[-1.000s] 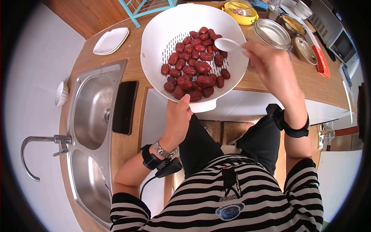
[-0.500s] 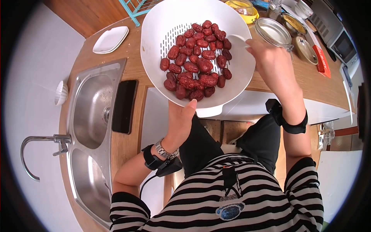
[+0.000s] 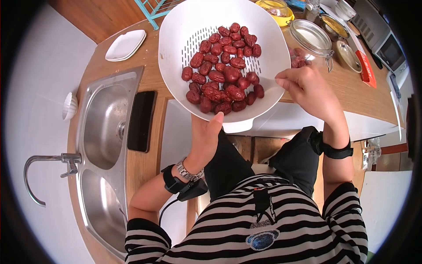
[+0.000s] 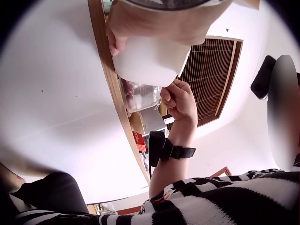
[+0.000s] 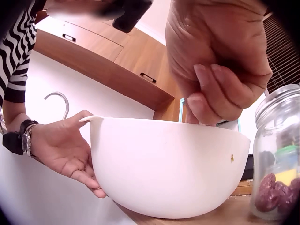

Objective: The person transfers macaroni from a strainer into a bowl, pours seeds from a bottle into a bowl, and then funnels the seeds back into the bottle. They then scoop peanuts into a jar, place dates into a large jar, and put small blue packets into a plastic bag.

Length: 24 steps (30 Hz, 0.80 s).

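Observation:
A white colander with slots in its base holds many wrinkled red dates. My left hand grips its near rim, thumb on top and fingers underneath; the left hand shows in the right wrist view, palm against the wall. Over the right rim is my right hand, fingers curled in a pinch. The white spoon it held in the earlier frames is hardly visible against the white wall. From the right wrist view, the right hand has its fingertips down behind the rim.
A glass jar with dates inside stands right of the colander. Behind it are a yellow container, a glass lid and a red box. Left lie white dishes, a phone and the steel sink.
The colander has tilted and shifted slightly toward the person. The right hand has moved down along the right rim, the spoon dropping from sight. A few dates at the right have rolled nearer.

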Motion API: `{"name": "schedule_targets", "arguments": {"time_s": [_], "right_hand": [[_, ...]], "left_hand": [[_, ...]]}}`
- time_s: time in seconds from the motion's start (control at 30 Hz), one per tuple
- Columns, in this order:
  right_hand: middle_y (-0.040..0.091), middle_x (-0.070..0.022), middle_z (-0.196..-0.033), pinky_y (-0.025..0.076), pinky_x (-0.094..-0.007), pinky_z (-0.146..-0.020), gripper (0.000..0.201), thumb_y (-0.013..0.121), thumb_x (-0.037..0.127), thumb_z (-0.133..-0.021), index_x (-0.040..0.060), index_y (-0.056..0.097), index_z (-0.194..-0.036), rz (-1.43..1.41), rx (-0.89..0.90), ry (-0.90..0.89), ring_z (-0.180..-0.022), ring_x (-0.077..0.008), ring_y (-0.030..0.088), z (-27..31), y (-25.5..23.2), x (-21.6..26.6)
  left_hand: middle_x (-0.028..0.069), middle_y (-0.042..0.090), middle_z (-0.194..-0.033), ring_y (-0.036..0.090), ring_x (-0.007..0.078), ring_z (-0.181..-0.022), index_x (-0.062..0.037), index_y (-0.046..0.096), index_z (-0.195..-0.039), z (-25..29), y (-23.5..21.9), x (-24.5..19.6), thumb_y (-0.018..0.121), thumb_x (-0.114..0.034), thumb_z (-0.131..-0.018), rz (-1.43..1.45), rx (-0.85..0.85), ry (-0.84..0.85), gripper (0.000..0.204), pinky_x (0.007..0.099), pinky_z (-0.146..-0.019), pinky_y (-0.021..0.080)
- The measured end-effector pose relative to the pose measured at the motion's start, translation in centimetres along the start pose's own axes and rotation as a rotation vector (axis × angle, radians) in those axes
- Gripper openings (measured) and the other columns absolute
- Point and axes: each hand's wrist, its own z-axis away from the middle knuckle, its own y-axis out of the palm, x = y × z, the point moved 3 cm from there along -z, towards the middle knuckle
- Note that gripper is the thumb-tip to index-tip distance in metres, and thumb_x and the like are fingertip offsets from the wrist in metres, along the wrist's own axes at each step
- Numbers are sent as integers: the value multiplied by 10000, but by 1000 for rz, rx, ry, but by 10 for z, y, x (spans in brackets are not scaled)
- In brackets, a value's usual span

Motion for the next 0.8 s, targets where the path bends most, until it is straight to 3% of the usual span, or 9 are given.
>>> {"name": "schedule_targets", "arguments": {"time_s": [0.07,0.13,0.23,0.57,0.77,0.8], "right_hand": [[519,-154,-504,425,-314,-468,148,525,94,-758,-29,600,-793,-127,103,92,-477,-230,557,2,0,2],[511,-88,-475,403,-251,-400,196,511,123,-794,-55,592,-800,-405,235,376,-403,-134,521,7,4,1],[515,-53,-493,385,-199,-354,236,499,148,-817,-74,582,-812,-625,205,413,-381,-90,500,14,8,-6],[547,-81,-539,407,-186,-347,223,512,155,-817,-60,565,-841,-1031,140,517,-392,-110,523,21,18,-15],[555,-94,-546,428,-178,-360,228,515,153,-814,-65,559,-861,-1176,86,530,-395,-117,528,18,19,-12],[557,-95,-548,428,-177,-360,229,512,152,-816,-66,559,-867,-1213,69,514,-396,-116,528,18,19,-11]], "left_hand": [[101,329,-1184,352,164,-1072,17,202,-1222,0,0,0,471,-111,-794,-12,7,6,521,301,-922,268],[102,329,-1186,347,163,-1080,18,202,-1221,1,1,-1,477,-105,-789,-11,-4,-5,527,304,-929,264],[104,328,-1188,346,166,-1087,23,200,-1221,1,2,-2,482,-99,-786,-17,-6,15,532,308,-937,260],[110,373,-1159,383,166,-1059,33,251,-1197,-1,3,-5,473,-100,-790,-26,1,-34,483,306,-918,289],[45,476,-942,482,108,-855,30,373,-1108,-2,0,-6,435,-156,-811,-71,-6,-60,356,238,-753,403],[92,462,-1028,481,166,-934,38,353,-1120,-2,0,-5,380,-186,-843,-55,15,-94,357,296,-822,390]]}}
